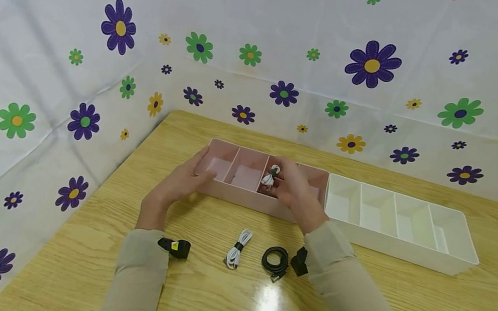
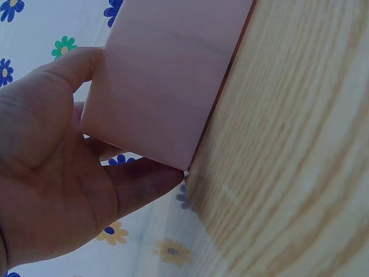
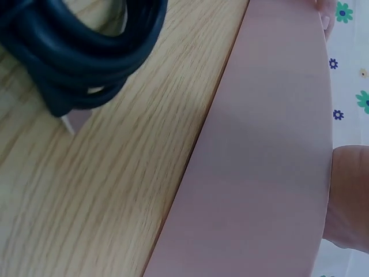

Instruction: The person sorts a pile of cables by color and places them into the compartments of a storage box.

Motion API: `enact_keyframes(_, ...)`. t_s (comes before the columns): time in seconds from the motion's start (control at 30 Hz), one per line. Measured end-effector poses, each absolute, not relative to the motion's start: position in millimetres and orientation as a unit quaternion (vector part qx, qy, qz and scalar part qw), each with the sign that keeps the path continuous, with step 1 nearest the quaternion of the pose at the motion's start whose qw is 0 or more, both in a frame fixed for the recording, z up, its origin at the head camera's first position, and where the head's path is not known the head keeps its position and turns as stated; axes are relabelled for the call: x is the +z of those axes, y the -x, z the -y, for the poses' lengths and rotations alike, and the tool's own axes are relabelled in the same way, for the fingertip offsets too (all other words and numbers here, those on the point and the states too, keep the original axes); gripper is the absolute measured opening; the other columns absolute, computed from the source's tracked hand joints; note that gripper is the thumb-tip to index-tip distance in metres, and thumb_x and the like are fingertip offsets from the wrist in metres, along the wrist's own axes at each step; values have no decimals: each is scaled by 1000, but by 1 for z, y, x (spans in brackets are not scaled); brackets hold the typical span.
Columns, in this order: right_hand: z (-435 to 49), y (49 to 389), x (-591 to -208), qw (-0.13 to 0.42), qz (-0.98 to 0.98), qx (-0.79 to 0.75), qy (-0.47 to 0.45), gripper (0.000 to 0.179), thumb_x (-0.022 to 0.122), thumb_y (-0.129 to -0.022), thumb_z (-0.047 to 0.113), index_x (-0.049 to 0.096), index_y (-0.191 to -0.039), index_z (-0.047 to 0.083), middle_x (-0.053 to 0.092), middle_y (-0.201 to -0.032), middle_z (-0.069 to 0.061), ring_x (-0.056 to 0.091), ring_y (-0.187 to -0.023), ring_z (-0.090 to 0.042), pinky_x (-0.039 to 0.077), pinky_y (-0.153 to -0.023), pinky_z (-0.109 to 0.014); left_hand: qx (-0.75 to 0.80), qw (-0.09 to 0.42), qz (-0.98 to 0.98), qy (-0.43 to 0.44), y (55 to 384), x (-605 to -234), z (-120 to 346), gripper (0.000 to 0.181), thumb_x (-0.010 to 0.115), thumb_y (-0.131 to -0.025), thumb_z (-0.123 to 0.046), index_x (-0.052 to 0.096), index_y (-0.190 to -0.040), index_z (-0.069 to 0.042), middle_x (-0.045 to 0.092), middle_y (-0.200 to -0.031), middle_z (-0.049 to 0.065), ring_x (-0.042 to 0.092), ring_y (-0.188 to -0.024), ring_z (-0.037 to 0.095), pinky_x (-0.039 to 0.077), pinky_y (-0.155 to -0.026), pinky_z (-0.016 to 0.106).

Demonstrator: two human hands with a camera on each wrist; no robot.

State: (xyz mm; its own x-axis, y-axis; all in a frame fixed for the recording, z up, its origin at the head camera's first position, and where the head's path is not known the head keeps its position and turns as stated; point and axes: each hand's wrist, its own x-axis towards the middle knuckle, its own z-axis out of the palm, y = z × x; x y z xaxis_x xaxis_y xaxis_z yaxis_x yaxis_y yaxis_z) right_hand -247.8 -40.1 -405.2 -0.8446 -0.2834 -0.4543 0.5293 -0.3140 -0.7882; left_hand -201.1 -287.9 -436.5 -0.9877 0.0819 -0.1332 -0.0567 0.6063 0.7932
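A pink divided box [image 1: 233, 193] lies lengthwise on the table. My left hand [image 1: 178, 181] grips its left end, thumb at the front rim; the left wrist view shows the fingers [image 2: 144, 182] along the end wall. Inside the third compartment from the left, my right hand [image 1: 295, 189] holds a bundled white cable [image 1: 270, 176] with a dark tie. In the right wrist view the box's front wall [image 3: 259, 144] hides the fingertips and that cable. Nearer to me lie another tied white cable [image 1: 238, 249] and a coiled black cable [image 1: 275, 262].
A white divided box [image 1: 391, 246] stands end to end with the pink one on its right. Flower-patterned cloth [image 1: 268, 33] hangs behind the wooden table [image 1: 79, 270] and along its left side. Black wrist cameras [image 1: 176, 247] sit at both cuffs.
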Motion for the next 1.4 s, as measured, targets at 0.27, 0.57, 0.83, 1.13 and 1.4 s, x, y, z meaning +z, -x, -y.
enact_keyframes(0.27,46,256,-410,258,-528,-796,-149,26,43,-98,24,44,-119,8,42,-100,-7,42,-84,-19,43,-71,-35,444,75,-893,-13,201,-436,288,74,47,-96,-47,4,-153,-32,14,-158,7,17,-142,31,16,-114,53)
enact_keyframes(0.57,56,263,-413,284,-562,-758,-169,22,38,-100,26,51,-89,11,48,-92,-5,46,-80,-18,42,-70,-30,439,82,-895,-7,200,-434,290,73,46,-96,-47,1,-152,-33,11,-158,5,15,-143,30,15,-114,53)
enact_keyframes(0.83,55,259,-413,253,-592,-748,-164,21,38,-100,23,48,-87,11,41,-89,-3,37,-74,-17,33,-62,-26,437,74,-896,-9,200,-435,289,73,47,-96,-46,4,-153,-31,13,-158,6,16,-143,30,16,-114,53)
enact_keyframes(1.13,53,253,-415,226,-614,-743,-141,22,37,-96,15,39,-75,9,40,-83,-6,39,-71,-19,35,-63,-30,427,72,-901,-11,198,-434,288,73,46,-96,-49,3,-152,-33,13,-158,5,17,-143,31,15,-114,53)
enact_keyframes(1.4,54,247,-413,197,-659,-716,-117,22,34,-95,10,31,-73,11,30,-90,-5,29,-74,-21,25,-63,-32,425,67,-902,-17,199,-435,290,74,46,-94,-53,5,-153,-32,14,-158,5,16,-143,29,16,-114,50)
